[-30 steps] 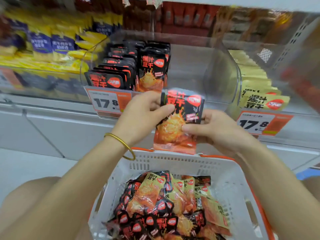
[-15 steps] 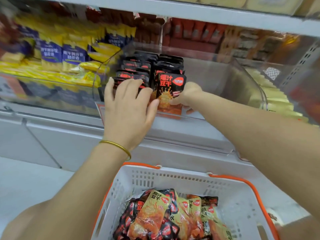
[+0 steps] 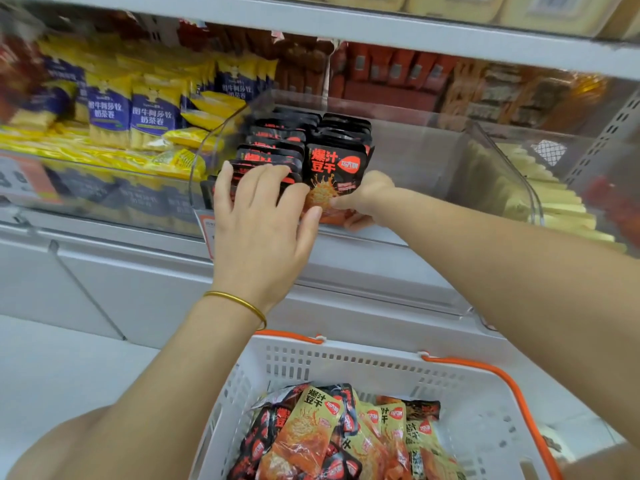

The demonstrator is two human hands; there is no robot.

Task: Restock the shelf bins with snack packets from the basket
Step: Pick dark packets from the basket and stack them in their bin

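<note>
While the packet (image 3: pixel 334 176) stands upright at the front of the bin's (image 3: pixel 505 174) right row, pinched low by your right hand (image 3: pixel 363 199), your left hand (image 3: pixel 263 216) presses straight fingers on the left row (image 3: pixel 270 152); much of the bin's right side looks unfilled; the near basket (image 3: pixel 363 355) holds plenty more.

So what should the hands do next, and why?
Probably the right hand should let go of the black packet. It stands upright at the front of its row in the clear bin, the left hand rests on the next row, and the basket holds more.
</note>
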